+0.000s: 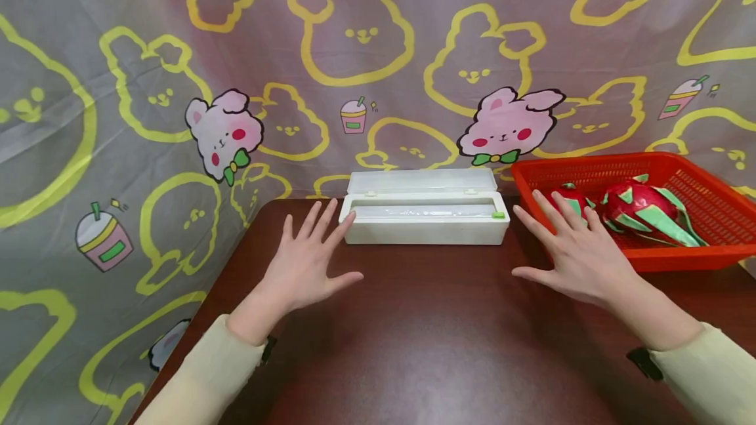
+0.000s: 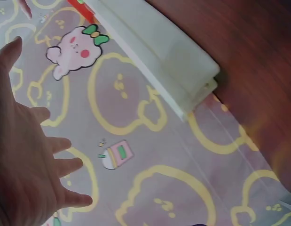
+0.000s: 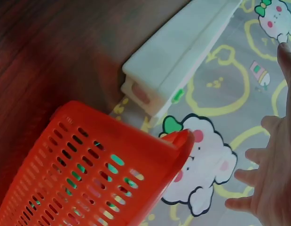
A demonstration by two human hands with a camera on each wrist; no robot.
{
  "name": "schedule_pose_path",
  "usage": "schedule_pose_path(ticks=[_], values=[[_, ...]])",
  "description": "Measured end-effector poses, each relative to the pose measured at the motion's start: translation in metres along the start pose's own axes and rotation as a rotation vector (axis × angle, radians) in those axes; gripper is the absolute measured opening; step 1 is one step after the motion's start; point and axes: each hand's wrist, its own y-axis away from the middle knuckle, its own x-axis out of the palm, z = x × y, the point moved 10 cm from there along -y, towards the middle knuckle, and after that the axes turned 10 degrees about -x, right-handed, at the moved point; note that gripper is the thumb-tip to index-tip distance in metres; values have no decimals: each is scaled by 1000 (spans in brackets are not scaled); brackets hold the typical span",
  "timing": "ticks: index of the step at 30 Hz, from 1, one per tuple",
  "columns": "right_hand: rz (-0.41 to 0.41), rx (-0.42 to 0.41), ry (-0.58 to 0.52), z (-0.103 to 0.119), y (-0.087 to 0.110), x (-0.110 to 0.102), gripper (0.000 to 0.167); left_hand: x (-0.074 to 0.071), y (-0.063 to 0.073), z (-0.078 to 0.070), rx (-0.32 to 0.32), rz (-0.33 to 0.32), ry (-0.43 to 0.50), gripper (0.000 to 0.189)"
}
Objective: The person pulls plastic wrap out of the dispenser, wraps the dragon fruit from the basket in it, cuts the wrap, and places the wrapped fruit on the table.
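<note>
We spread left hand (image 1: 302,266) and right hand (image 1: 581,258) wide, holding nothing; only our head view looks inside the white box (image 1: 424,234).

Dark brown tabletop (image 1: 425,340) — behind and left of it, grey cartoon-printed cloth (image 1: 407,97).

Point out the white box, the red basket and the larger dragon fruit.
White box (image 1: 422,233), head view, front wall.
Red basket (image 1: 691,258), head view, front wall.
Larger dragon fruit (image 1: 648,199), head view, red skin.

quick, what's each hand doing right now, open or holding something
Left hand: open, holding nothing.
Right hand: open, holding nothing.
</note>
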Motion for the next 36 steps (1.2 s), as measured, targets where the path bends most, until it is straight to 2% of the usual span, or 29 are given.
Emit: schedule_pose_path(ticks=[6, 11, 17, 23, 28, 36], values=[[22, -14, -40, -8, -10, 3, 107, 9, -8, 12, -1, 2, 55, 99], [24, -48, -126, -9, -20, 5, 104, 12, -12, 20, 4, -20, 102, 96], [62, -17, -233, -13, -25, 16, 102, 14, -16, 23, 56, -50, 201, 92], [28, 1, -285, -14, -30, 24, 98, 21, -18, 23, 87, -36, 315, 90], [16, 32, -349, -15, -35, 29, 96, 29, -24, 27, 40, 0, 373, 93], [29, 80, -437, -14, -45, 39, 94, 38, -37, 38, -53, 32, 530, 96]])
